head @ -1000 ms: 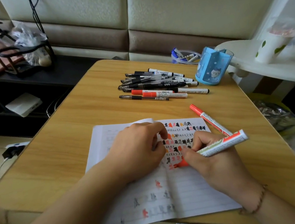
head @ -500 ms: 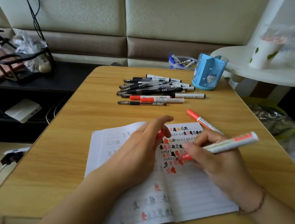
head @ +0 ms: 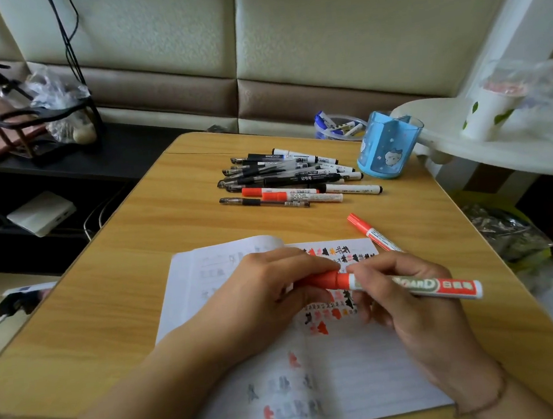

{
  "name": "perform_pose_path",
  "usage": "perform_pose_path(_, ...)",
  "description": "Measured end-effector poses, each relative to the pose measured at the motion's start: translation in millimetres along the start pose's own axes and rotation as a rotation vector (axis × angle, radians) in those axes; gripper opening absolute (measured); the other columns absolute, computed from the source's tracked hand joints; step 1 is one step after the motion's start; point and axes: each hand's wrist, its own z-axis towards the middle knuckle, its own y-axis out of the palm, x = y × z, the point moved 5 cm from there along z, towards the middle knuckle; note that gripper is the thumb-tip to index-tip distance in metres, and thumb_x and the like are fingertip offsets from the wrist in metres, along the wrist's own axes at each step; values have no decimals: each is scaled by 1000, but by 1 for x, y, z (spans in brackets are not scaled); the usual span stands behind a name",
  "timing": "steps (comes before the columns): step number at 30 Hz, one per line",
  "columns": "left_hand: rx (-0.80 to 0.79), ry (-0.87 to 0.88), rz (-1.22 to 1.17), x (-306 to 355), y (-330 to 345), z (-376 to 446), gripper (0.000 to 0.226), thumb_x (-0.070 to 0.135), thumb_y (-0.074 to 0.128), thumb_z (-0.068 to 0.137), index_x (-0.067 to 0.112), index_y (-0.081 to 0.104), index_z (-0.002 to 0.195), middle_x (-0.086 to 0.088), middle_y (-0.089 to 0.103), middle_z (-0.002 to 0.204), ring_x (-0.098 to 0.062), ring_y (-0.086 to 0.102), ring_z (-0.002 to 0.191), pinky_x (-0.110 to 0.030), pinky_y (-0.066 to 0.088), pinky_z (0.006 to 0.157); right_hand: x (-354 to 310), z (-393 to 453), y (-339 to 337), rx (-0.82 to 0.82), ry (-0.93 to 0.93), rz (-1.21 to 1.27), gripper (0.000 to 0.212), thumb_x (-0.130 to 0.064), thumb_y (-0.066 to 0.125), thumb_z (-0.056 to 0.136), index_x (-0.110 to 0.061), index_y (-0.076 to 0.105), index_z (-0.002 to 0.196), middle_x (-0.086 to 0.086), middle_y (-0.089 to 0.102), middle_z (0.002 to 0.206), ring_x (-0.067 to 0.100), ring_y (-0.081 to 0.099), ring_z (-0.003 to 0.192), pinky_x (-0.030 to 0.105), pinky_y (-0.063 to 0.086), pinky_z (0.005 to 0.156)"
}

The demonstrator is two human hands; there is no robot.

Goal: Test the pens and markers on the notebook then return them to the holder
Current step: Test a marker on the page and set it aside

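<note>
The notebook is seen nearest, lying open on the wooden table, its right page covered in red and black test marks. Held just above that page is a red marker, roughly level. The barrel is gripped by the right hand, fingers curled round it near the cap end. The red cap is pinched by the left hand, thumb and fingers closed on it; it sits at the barrel's tip, though whether it is fully seated cannot be told.

Handling, judged: the marker is light, rigid plastic with a smooth, somewhat slippery barrel; the printed mid-barrel is the best place to hold. The cap is likely to need a straight axial push.

A second red marker, capped, lies just beside the notebook's far right corner. Farther off, a pile of pens rests on the table. The blue holder stands upright just right of the pile; its contents cannot be seen.
</note>
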Motion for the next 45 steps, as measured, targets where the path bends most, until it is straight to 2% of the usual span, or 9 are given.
perform_pose_path(5, -38, -66, -210, 11, 4, -2, 45, 14, 61, 90, 32, 42, 127, 10, 69, 91, -2, 66, 85, -17, 49, 74, 3, -1, 7, -6, 61, 233, 28, -27, 77, 65, -16, 52, 63, 10, 47, 41, 19, 40, 31, 21, 36, 37)
perform_pose_path(9, 10, 3, -230, 24, 4, -1, 24, 12, 57, 93, 20, 58, 116, 5, 70, 87, -11, 68, 75, -28, 54, 67, -6, -4, 11, 40, -32, 328, 48, -37, 81, 67, -16, 39, 60, 7, 43, 37, 16, 35, 28, 17, 35, 39)
perform_pose_path(15, -16, 90, -248, 36, 9, -1, 69, -13, 54, 86, 15, 31, 145, 27, 55, 78, 15, 54, 75, -4, 40, 73, -11, -9, 13, 114, -119, 260, 39, -24, 68, 69, -13, 32, 60, 12, 39, 36, 16, 34, 29, 17, 31, 36)
perform_pose_path(18, -54, -73, -284, 26, 11, 0, 72, 11, 57, 93, 40, 20, 148, 21, 63, 84, -1, 62, 76, -14, 48, 72, -16, -5, 7, 52, -185, 78, 37, -36, 78, 70, -16, 48, 62, 2, 47, 41, 13, 40, 33, 18, 34, 39)
perform_pose_path(21, -73, -266, -43, 10, 11, 0, 84, 46, 62, 86, 53, 3, 145, 25, 60, 115, 2, 55, 103, -17, 43, 91, -36, 3, -20, 32, -359, -108, 29, -55, 77, 68, -30, 64, 76, -7, 61, 60, 10, 54, 47, 23, 44, 43)
perform_pose_path(25, 9, -262, 304, -2, 5, -3, 49, 49, 58, 88, 36, 48, 134, 17, 59, 120, -9, 50, 113, -27, 39, 97, -47, 42, -78, 18, -541, -829, 30, -36, 77, 74, -44, 60, 98, -19, 63, 89, -6, 58, 76, 5, 44, 61)
perform_pose_path(30, -22, -312, 308, -8, 5, -4, 41, 50, 55, 88, 32, 58, 125, 19, 61, 117, -6, 49, 111, -28, 37, 98, 7, 99, -117, -354, -390, -1563, 42, -26, 61, 90, -47, 51, 126, -11, 61, 122, 10, 58, 107, 25, 52, 75)
perform_pose_path(37, -29, -347, 342, -12, 8, -2, 38, 51, 52, 89, 35, 56, 124, 20, 59, 118, -5, 46, 110, -29, 34, 100, 32, 101, -116, -341, -287, -1454, 53, -28, 52, 96, -49, 29, 140, -25, 53, 112, -2, 53, 99, 3, 29, 67)
perform_pose_path(45, -20, -349, 336, -13, 7, -2, 41, 55, 49, 90, 37, 53, 127, 22, 56, 122, -1, 43, 113, -25, 30, 102, 45, 148, -131, -127, -129, -1254, 35, -24, 58, 92, -36, 57, 125, -16, 61, 95, 1, 56, 88, 22, 46, 71)
